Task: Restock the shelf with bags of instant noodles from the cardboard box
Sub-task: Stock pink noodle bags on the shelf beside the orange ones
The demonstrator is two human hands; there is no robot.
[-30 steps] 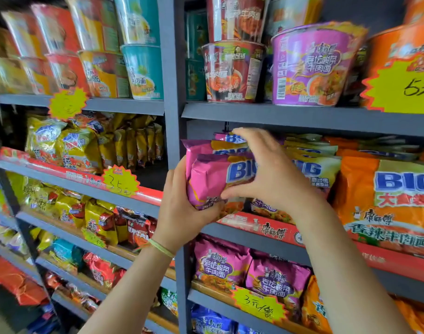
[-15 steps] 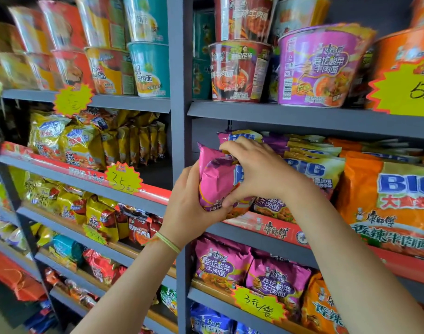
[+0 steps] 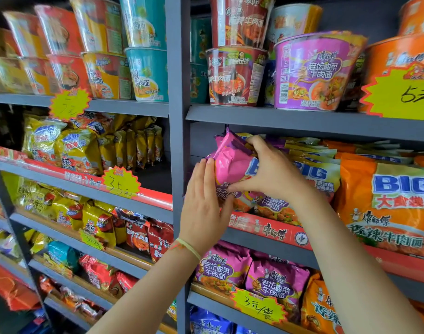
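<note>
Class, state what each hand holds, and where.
Right hand pinches the pink plastic noodle bag across its front; left hand presses flat against its left end.

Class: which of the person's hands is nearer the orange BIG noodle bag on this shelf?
Right. The right hand grips the pink bag beside the orange bag; the left hand is farther left.

- Held noodle bag (image 3: pixel 232 165): pink, blue "BIG" lettering.
- Neighbouring bag (image 3: pixel 387 203): orange.
- Shelf (image 3: pixel 302 121): grey, red edge strip (image 3: pixel 266 230).
- Price tags (image 3: pixel 399 97): yellow starbursts, red-edged.
- Bowl (image 3: pixel 312 71): purple.
</note>
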